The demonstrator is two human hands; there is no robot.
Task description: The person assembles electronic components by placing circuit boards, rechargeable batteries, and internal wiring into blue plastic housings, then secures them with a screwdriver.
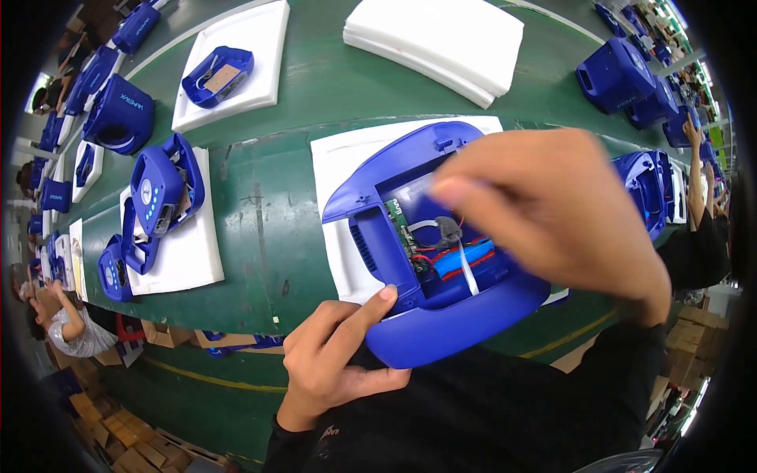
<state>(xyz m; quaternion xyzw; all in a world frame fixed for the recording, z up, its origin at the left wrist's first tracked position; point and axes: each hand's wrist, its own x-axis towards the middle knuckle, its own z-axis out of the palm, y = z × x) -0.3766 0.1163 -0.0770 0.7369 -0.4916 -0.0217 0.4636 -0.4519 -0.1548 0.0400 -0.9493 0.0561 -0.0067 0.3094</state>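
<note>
A blue plastic housing (457, 334) lies open before me, tilted on a white foam pad (334, 256). My left hand (331, 355) grips its near left corner, one fingertip on top and another digit below the rim. Inside are a green circuit board (397, 225), a blue-wrapped battery pack (464, 258) with red edges, a grey lump (449, 229) on a white cable and thin red wires. Over the housing's right side hovers my right hand (544, 209), smeared by motion. Its fingers look bent, but whatever they may hold is hidden.
On the green bench (260, 229), blue device parts (162, 193) rest on foam at left. Farther back, another blue shell (218, 76) sits on foam beside stacked white foam sheets (434, 43). Blue housings (615, 75) stand at right; people work at both sides.
</note>
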